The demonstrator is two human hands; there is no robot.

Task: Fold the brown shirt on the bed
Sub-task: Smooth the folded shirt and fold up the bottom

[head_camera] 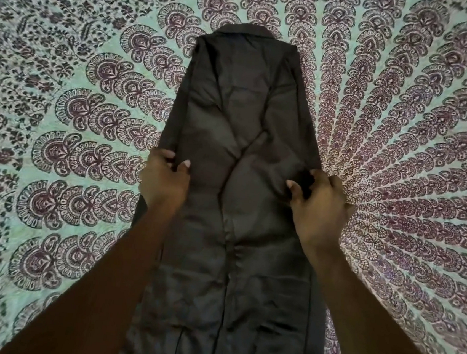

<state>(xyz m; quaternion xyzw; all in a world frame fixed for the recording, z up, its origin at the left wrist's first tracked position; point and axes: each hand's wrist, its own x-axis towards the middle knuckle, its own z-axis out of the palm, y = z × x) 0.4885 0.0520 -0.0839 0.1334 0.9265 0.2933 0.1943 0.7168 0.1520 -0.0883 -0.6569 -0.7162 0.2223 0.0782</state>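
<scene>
Shirt: we find the brown shirt point(245, 137) laid lengthwise on the patterned bedspread point(403, 137), collar at the far end, sides folded inward.
Left hand: we note the left hand point(166, 178) pinching the shirt's left edge, fingers curled.
Right hand: we note the right hand point(319, 203) gripping the right edge, fingers curled.
Arms: both extend forward, flanking the shirt.

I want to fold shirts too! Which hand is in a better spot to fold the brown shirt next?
Neither, probably: the left hand grips the left edge of the brown shirt, the right hand grips its right edge, about level, so both should lift together.
</scene>
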